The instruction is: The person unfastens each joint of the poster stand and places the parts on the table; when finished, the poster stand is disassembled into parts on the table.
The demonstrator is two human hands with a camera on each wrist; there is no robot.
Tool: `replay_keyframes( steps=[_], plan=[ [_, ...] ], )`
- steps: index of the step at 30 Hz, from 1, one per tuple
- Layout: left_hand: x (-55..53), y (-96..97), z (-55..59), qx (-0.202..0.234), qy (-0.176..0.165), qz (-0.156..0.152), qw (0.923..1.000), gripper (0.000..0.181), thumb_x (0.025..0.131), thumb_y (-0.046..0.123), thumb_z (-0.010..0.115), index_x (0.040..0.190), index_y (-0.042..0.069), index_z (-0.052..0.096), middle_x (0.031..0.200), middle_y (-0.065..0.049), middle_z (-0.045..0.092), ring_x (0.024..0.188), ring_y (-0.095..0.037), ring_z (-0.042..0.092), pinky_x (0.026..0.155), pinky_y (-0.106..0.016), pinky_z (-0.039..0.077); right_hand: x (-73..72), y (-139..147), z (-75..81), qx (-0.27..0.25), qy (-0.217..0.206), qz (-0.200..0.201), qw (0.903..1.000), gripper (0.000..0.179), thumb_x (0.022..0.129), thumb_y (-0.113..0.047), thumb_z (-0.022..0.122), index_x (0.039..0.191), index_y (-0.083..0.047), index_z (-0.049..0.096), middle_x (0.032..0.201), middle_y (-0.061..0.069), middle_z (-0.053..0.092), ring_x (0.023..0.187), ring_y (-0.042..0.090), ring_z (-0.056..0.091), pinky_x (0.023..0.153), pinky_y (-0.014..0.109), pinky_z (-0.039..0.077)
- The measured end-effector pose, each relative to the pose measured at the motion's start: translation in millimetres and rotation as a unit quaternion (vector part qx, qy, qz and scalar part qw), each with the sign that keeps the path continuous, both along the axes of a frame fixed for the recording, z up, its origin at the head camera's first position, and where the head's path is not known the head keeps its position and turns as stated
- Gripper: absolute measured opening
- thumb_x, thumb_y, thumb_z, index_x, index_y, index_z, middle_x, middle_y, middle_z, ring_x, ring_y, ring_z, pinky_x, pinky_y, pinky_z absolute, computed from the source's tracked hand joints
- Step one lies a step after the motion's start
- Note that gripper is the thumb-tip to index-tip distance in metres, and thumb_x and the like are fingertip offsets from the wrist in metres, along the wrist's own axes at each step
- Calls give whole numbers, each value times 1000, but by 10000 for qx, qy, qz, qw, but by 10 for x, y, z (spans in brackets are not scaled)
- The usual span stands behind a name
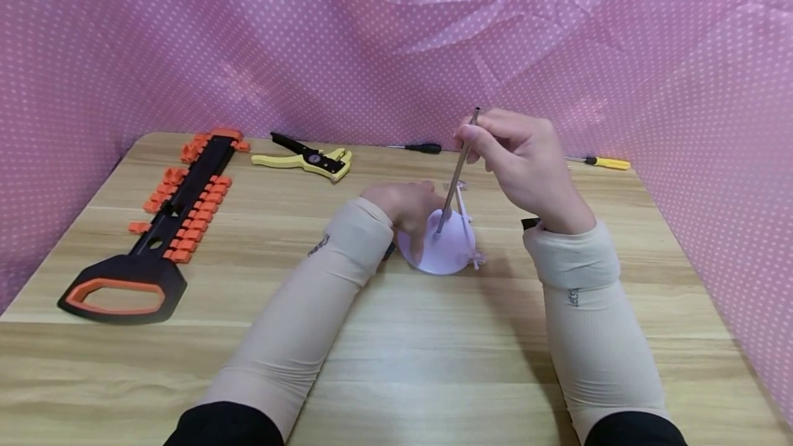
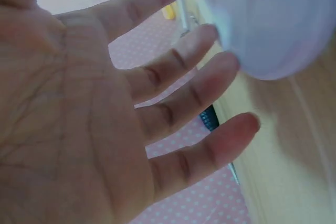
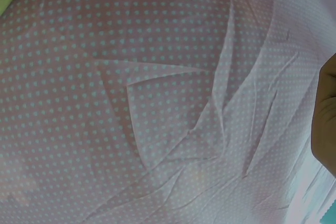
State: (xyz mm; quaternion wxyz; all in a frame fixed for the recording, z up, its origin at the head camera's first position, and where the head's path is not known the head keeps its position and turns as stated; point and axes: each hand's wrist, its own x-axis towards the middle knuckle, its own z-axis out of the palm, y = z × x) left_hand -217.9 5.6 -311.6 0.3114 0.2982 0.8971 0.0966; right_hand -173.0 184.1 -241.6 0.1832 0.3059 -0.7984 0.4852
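Note:
A pale lilac disc [image 1: 436, 260] is tilted above the wooden tabletop, with a thin pale bar [image 1: 464, 219] along its right side. My left hand [image 1: 405, 205] grips the disc's left edge, thumb lying over its face. In the left wrist view, the other fingers stretch out to the rim of the disc [image 2: 268, 30]. Between thumb and fingertips my right hand [image 1: 520, 157] pinches a slim metal rod [image 1: 457, 174], slanted so its lower end meets the disc's face. Only an edge of the right hand [image 3: 324, 116] enters the right wrist view.
On the left lies a black holder [image 1: 167, 226] with orange clips and a loop handle. Yellow-and-black wire strippers [image 1: 316, 159] are at the back. A black-handled screwdriver [image 1: 423, 148] and a yellow-handled one [image 1: 607, 163] lie along the far edge, before a pink dotted curtain [image 1: 372, 40].

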Motion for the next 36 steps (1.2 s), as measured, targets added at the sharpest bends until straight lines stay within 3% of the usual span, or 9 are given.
replay_keyframes(
  steps=[4, 9, 15, 21, 26, 31, 36],
  plan=[
    [6, 11, -33, -342, 211, 51, 9992, 121, 63, 19, 104, 164, 37, 39, 152, -10, 41, 126, -27, 53, 83, -35, 60, 2, 0, -2, -23, -36, -8, 10000, 15, 101, -1, 69, 91, 3, 79, 79, 12, 69, 65, 12, 58, 56, 21, 47],
    [12, 22, -74, -508, 344, 140, 9980, 137, 59, 19, 105, 169, 35, 24, 157, -8, 37, 133, -27, 49, 90, -39, 60, 1, 3, -5, 7, -45, -48, 10000, 15, 102, -3, 69, 91, 2, 79, 78, 3, 69, 64, 12, 57, 56, 22, 47],
    [8, 31, -99, -507, 365, 130, 9980, 135, 59, 20, 106, 167, 36, 27, 157, -8, 35, 133, -26, 47, 90, -40, 60, 0, 2, -7, 20, -52, -40, 10000, 16, 102, -3, 69, 90, 2, 79, 78, -1, 69, 65, 12, 58, 56, 22, 47],
    [-2, 39, -101, -614, 341, 90, 9975, 134, 61, 21, 105, 167, 41, 26, 156, -9, 34, 132, -26, 46, 88, -39, 60, 4, 11, -3, 96, -12, -16, 10000, 16, 102, -3, 69, 91, 1, 80, 80, 11, 68, 65, 12, 57, 56, 22, 47],
    [-7, 44, -103, -709, 318, 116, 9969, 137, 62, 23, 105, 168, 42, 21, 158, -9, 32, 134, -25, 46, 90, -41, 60, 26, 45, 26, 623, -12, -295, 9976, 14, 102, -8, 71, 93, -4, 81, 82, 10, 70, 72, 14, 62, 64, 21, 50],
    [-1, 45, -102, -723, 328, 175, 9967, 139, 62, 24, 105, 170, 39, 20, 157, -9, 33, 132, -25, 47, 92, -41, 59, 52, 65, 59, 1403, 79, -543, 9886, 13, 102, -13, 72, 99, -8, 83, 84, 3, 75, 73, 12, 65, 69, 17, 53],
    [-2, 47, -99, -733, 318, 208, 9966, 137, 62, 24, 105, 169, 38, 22, 155, -9, 35, 128, -23, 48, 91, -40, 59, 60, 56, 66, 1615, 321, -593, 9846, 13, 102, -14, 72, 100, -8, 83, 86, 1, 77, 73, 14, 67, 68, 17, 55]
  ],
)
